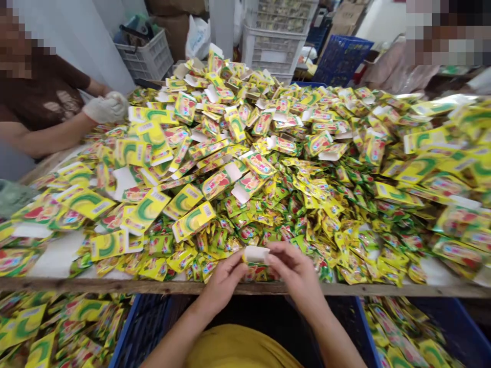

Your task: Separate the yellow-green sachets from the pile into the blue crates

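Near the table's front edge, a small yellow-green carton (pixel 256 272) is held between my two hands, its white end flap (pixel 256 253) facing up. My left hand (pixel 227 272) grips the carton's left end with thumb and fingers. At the opposite end, my right hand (pixel 294 267) pinches the flap's corner. Part of the carton is hidden by my fingers. Just beyond my hands lie many small shiny yellow and green sachets (pixel 326 225). A big heap of printed cartons (pixel 230 122), several with white flaps standing out, rises behind them.
The wooden table edge (pixel 172 287) runs across in front of me. Below it, blue crates (pixel 134 327) hold more cartons (pixel 30 327). At the left, a co-worker's gloved hands (pixel 105 108) are by the heap. White crates (pixel 270 51) and a blue crate (pixel 339 59) stand behind.
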Available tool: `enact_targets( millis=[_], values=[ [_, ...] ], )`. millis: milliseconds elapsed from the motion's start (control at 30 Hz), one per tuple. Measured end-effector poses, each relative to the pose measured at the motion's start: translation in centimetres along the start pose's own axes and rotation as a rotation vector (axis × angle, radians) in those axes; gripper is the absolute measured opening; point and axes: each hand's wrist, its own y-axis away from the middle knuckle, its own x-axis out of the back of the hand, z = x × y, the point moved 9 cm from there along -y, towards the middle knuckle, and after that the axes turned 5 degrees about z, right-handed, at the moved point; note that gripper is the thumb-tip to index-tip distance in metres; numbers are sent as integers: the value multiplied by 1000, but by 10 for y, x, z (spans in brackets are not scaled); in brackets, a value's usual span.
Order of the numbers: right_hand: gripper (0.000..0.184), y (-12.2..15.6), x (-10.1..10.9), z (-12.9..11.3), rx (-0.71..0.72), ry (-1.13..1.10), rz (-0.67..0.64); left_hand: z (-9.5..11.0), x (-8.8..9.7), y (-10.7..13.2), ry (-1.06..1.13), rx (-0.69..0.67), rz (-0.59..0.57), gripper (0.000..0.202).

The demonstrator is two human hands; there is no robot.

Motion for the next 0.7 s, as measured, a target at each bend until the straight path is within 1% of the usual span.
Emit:
enact_targets(
  millis=[33,100,167,200,233,267,367,433,533,633,700],
  values=[
    [25,1,-6,9,-104,-82,-35,3,2,2,-5,9,2,39],
    [26,2,-21,19,-240,-208,-112,9,3,5,0,49,-17,36],
    [23,3,-31,23,-317,-305,-150,15,0,6,-1,96,-79,31],
    [21,4,-35,24,-340,-344,-160,18,0,6,-4,110,-89,30],
    [20,4,-38,23,-340,-370,-170,20,3,4,-7,116,-71,30],
    [19,3,-40,20,-316,-379,-183,21,8,2,-13,112,-24,30],
    [21,0,-41,9,-161,-370,-187,21,32,-1,-90,49,176,26],
    [23,-3,-39,6,-101,-356,-170,22,42,-2,-196,-36,238,25],
    [22,-9,-36,9,-63,-287,-128,25,44,-3,-312,-154,244,25],
    [18,-14,-31,8,18,-178,-68,26,42,-6,-299,-181,251,28],
    [16,-15,-27,3,95,-132,-27,28,38,-9,-287,-227,241,25]
  ],
)
